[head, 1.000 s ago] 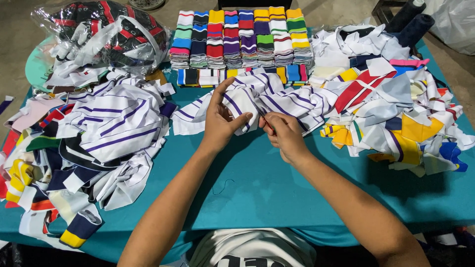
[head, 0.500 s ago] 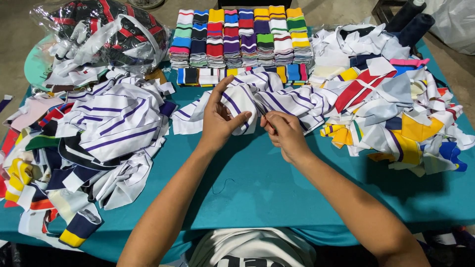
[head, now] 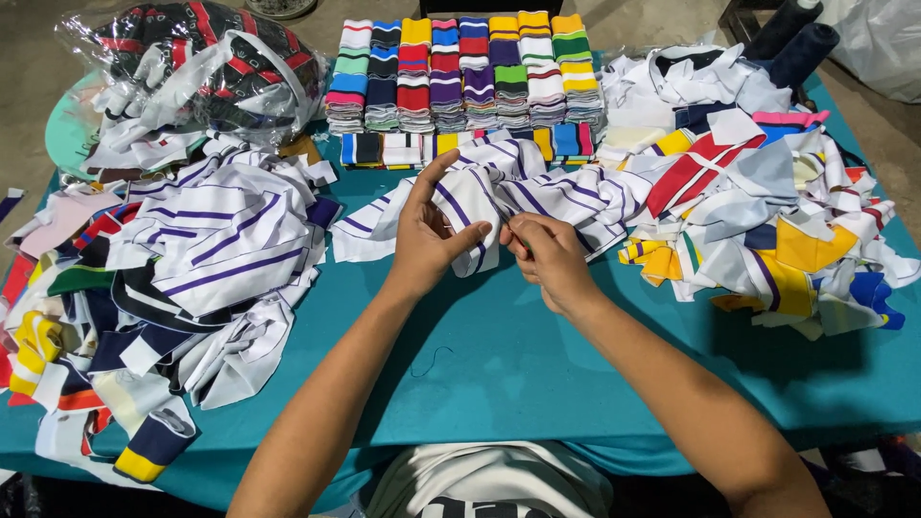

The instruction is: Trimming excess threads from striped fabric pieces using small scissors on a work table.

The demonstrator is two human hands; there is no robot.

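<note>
My left hand (head: 429, 235) grips a white knit strip with purple stripes (head: 475, 206), thumb and fingers curled around its folded end. My right hand (head: 549, 254) pinches the same strip from the right, fingertips close to the left hand; a small dark tool may be in its fingers, too small to tell. Both hands hover over the teal table (head: 499, 364), just in front of a loose heap of the same white and purple strips (head: 566, 187).
Neat stacks of coloured striped knit bands (head: 460, 72) line the far edge. A big pile of white and purple strips (head: 221, 249) lies left, mixed coloured scraps (head: 767, 221) right. A clear plastic bag of dark fabric (head: 206, 67) sits far left, dark thread cones (head: 796, 38) far right.
Both hands stay in nearly the same place. My fingers have shifted slightly on the white and purple strip, drawing its end a little closer.
</note>
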